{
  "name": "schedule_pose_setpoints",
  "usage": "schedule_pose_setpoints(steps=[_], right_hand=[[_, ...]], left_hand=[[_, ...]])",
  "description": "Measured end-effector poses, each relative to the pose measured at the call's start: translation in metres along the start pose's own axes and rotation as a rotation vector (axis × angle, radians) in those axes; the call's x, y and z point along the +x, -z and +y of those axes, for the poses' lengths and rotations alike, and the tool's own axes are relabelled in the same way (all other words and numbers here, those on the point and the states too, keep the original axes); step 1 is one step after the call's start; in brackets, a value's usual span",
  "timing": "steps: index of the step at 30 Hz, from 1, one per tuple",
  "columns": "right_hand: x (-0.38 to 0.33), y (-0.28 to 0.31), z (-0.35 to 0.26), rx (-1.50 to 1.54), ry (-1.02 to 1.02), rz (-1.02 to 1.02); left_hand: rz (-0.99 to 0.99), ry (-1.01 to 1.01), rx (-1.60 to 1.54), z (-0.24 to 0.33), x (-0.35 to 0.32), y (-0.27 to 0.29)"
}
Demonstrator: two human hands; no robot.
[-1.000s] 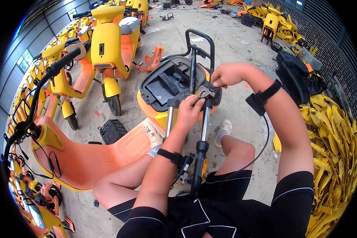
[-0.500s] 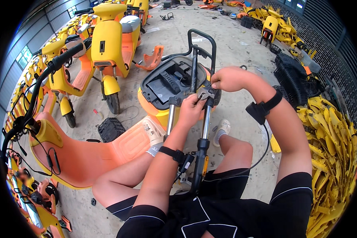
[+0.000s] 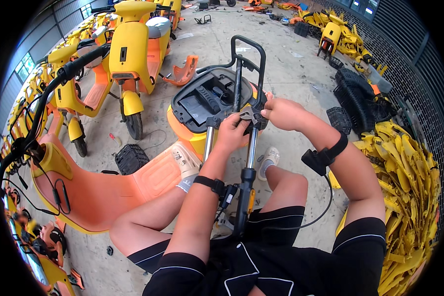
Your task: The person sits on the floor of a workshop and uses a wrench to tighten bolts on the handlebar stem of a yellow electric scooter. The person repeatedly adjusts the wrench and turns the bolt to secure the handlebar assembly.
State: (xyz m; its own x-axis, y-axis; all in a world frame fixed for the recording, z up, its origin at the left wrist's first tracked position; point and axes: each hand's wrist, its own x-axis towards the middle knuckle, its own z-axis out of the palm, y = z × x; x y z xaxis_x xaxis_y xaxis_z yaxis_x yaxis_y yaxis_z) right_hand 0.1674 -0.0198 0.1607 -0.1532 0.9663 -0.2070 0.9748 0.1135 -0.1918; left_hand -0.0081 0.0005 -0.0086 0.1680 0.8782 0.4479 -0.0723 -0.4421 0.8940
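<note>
Front fork [image 3: 248,182] stands between the person's legs [image 3: 150,212], its clamp [image 3: 261,121] between both hands. Left hand [image 3: 230,130] pinches a silver wrench head [image 3: 246,115] against the clamp. Right hand [image 3: 283,114] has dropped lower beside it over the last half second; its grip cannot be told. Judged consistent with a turning stroke.

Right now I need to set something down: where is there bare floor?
Fairly bare concrete floor lies between the black tubular frame and black plastic crates; left hand and right hand crowd the fork.
</note>
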Motion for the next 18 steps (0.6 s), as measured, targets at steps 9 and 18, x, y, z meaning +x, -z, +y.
schedule_pose_setpoints(steps=[9, 18], right_hand=[[-0.007, -0.011, 0.008, -0.078, 0.312, 0.130], [-0.007, -0.020, 0.007, -0.127, 0.311, 0.203]], left_hand=[[-0.058, -0.245, 0.597, 0.028, -0.003, 0.031], [-0.066, -0.345, 0.899, 0.021, 0.003, 0.058]])
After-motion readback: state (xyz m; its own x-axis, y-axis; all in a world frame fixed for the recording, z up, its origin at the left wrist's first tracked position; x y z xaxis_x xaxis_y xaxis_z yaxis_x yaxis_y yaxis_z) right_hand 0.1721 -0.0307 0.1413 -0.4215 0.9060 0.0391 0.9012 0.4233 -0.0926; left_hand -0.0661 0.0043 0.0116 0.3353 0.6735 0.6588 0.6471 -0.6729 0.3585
